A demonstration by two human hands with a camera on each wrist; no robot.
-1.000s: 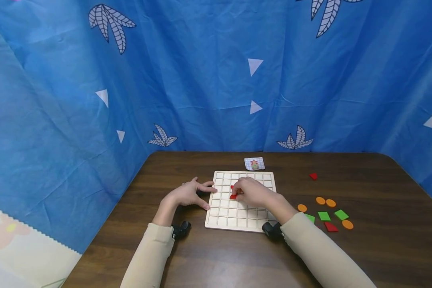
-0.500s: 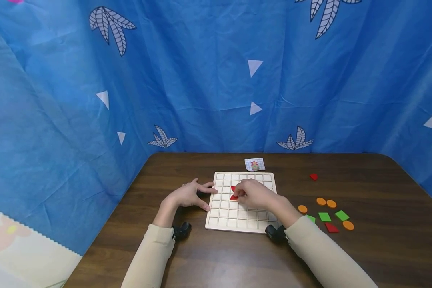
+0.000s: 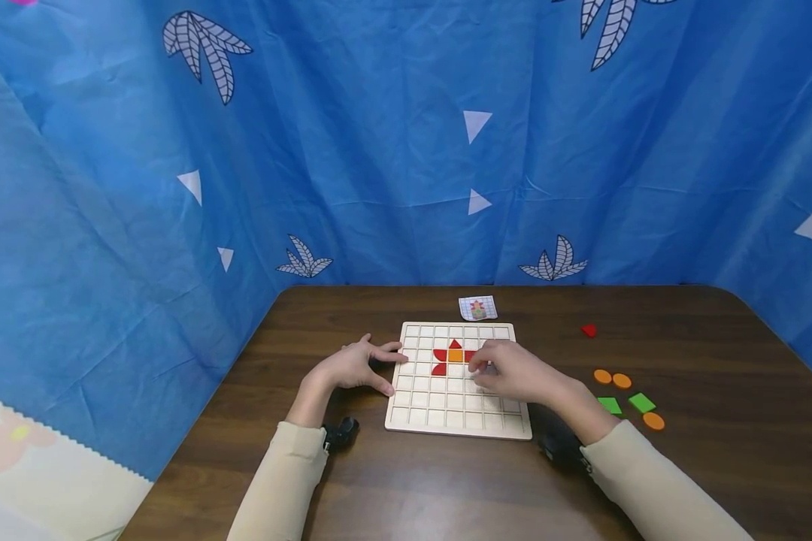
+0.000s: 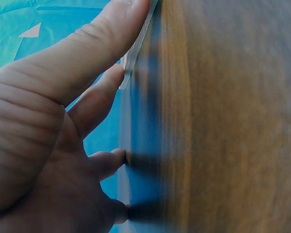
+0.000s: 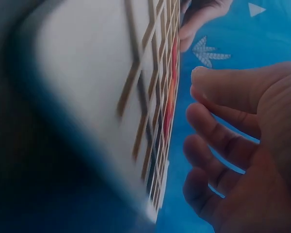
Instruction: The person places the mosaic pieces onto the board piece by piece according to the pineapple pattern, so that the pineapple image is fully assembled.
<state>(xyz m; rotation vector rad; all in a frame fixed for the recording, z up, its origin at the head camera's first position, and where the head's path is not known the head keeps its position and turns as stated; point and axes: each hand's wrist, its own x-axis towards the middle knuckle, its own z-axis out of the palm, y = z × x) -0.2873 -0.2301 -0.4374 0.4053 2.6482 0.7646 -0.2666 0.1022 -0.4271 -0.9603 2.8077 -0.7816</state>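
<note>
The pale grid board (image 3: pixel 413 417) carries an orange square (image 3: pixel 455 356) with red pieces (image 3: pixel 455 344) around it; another red piece (image 3: pixel 439 369) lies lower left. My left hand (image 3: pixel 355 364) touches the board's left edge with spread fingers. In the left wrist view, the hand (image 4: pixel 53 121) has thumb and index at the board edge (image 4: pixel 136 48). My right hand (image 3: pixel 514 372) is over the board's right half, beside the right red piece (image 3: pixel 469 355). The right wrist view shows that hand (image 5: pixel 237 136) loosely curled, nothing in its fingers, just off the board (image 5: pixel 82 53).
Behind the board lies a small picture card (image 3: pixel 477 308). To the right on the table are orange discs (image 3: pixel 621 381), green pieces (image 3: pixel 642 403) and a red piece (image 3: pixel 589 330). A blue curtain (image 3: pixel 392 150) hangs behind the table.
My right hand has moved right across the board, uncovering the orange square and red pieces around it. Its forearm now hides a loose red piece at the right. The left hand stays in place.
</note>
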